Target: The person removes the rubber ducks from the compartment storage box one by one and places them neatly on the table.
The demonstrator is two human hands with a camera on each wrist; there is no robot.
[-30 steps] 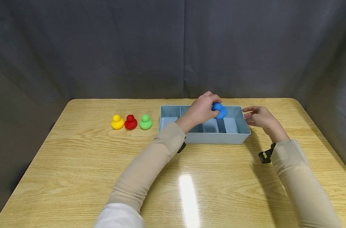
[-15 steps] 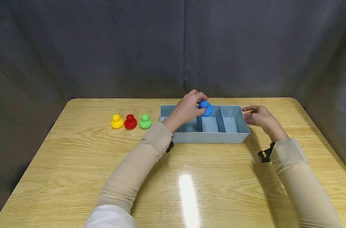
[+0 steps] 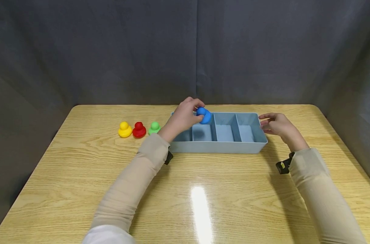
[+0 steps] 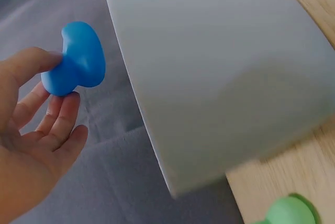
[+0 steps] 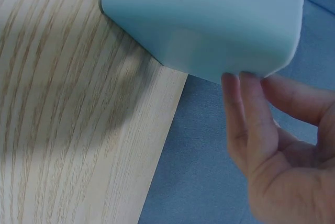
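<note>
The blue duck (image 3: 204,115) is up in the air above the left part of the tray (image 3: 218,147), over the 2nd of its 4 compartments counting from the left. The left hand (image 3: 183,118) pinches it: the thumb sits on one side and the fingertips (image 4: 68,103) curl round the other, so the toy pokes out of the grip toward 3 o'clock. In the left wrist view the duck (image 4: 76,62) shows at the ends of the fingers, clear of the tray's grey outer wall (image 4: 220,77). That arm reaches in from 7 o'clock, sleeve down to the wrist, with the forearm crossing the tray's near left corner.

The right hand (image 3: 276,125) lies at the tray's right end, at 3 o'clock from the duck and well apart from it. Its fingers (image 5: 246,114) are nearly straight and touch the tray's corner (image 5: 209,20); they are not closed round anything.

At 9 o'clock from the tray, 3 more ducks stand in a row on the wooden table (image 3: 81,176): a yellow duck (image 3: 124,129), a red duck (image 3: 139,130) and a green duck (image 3: 155,127). The green one is nearest the tray, just beside the left forearm.
</note>
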